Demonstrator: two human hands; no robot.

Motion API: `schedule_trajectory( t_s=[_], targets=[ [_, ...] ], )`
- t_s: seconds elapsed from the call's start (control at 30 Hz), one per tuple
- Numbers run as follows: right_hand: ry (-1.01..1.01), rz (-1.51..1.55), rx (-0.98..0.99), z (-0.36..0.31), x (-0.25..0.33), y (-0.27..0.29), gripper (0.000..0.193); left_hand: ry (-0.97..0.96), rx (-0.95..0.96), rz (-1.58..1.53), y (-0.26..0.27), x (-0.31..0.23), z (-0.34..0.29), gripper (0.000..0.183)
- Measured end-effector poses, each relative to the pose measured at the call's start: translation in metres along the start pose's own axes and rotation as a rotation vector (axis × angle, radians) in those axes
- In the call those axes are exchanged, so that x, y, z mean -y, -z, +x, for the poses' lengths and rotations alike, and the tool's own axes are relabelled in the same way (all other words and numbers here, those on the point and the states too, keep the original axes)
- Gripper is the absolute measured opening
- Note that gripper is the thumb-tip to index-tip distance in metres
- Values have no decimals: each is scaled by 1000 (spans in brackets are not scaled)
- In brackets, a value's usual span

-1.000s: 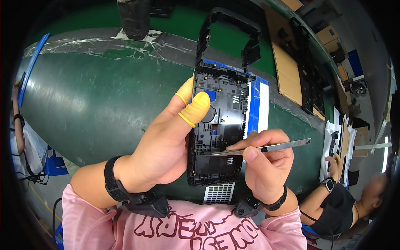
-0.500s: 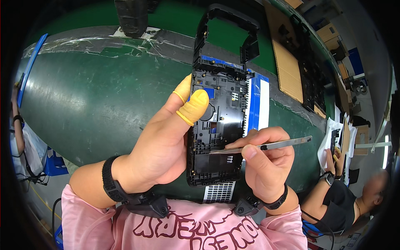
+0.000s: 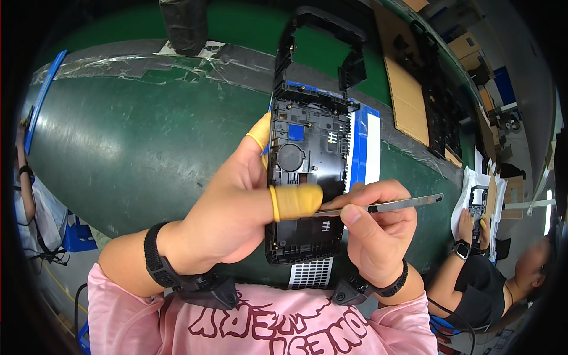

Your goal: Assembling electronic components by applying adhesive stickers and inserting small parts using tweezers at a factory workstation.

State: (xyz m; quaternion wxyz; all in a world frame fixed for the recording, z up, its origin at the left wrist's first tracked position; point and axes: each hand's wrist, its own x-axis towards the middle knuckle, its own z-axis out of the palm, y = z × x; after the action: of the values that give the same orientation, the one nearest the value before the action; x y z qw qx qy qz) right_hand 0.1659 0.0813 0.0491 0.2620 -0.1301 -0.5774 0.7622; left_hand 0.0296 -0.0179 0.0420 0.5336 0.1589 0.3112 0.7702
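Note:
A long black plastic housing (image 3: 319, 139) with an open frame at its far end is held in front of me. My left hand (image 3: 228, 201) grips its left edge, with yellow finger cots on the thumb and one finger. The thumb lies across the lower part of the housing, near the tweezer tips, and is slightly blurred. In my right hand (image 3: 381, 228) a pair of metal tweezers (image 3: 408, 203) is pinched, pointing left over the housing. Their tips are hidden at the left thumb. A round recess and a blue patch show on the housing's inner face.
Beyond the housing lies a blue and white strip (image 3: 365, 145) on the green table (image 3: 148, 136). Cardboard (image 3: 407, 103) and black parts are at the far right. A black-wrapped post (image 3: 184, 26) stands at the back. At right, a co-worker's hands (image 3: 473, 228) hold a similar part.
My left thumb has swung down and right from the round recess to the tweezer tips. My right hand and the tweezers have barely shifted. The co-worker's part has become more visible.

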Motion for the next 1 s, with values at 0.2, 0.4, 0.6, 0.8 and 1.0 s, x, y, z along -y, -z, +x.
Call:
schedule_trajectory(
  t_s=[0.2, 0.4, 0.6, 0.8, 1.0],
  targets=[
    [-4, -18, -1, 2, 2, 4, 13, 8, 30, 25, -4, -3, -2, 89],
    [33, -144, -317, 35, 16, 39, 12, -269, -128, 183, 8, -22, 7, 82],
    [-96, -94, -336, 52, -25, 65, 10, -290, -150, -10, 18, -39, 13, 49],
    [-107, -129, -369, 50, -32, 68, 11, -218, -181, -120, 31, -39, 17, 37],
    [-89, -103, -374, 50, -34, 69, 11, -226, -176, -176, 34, -37, 18, 42]
  ],
)
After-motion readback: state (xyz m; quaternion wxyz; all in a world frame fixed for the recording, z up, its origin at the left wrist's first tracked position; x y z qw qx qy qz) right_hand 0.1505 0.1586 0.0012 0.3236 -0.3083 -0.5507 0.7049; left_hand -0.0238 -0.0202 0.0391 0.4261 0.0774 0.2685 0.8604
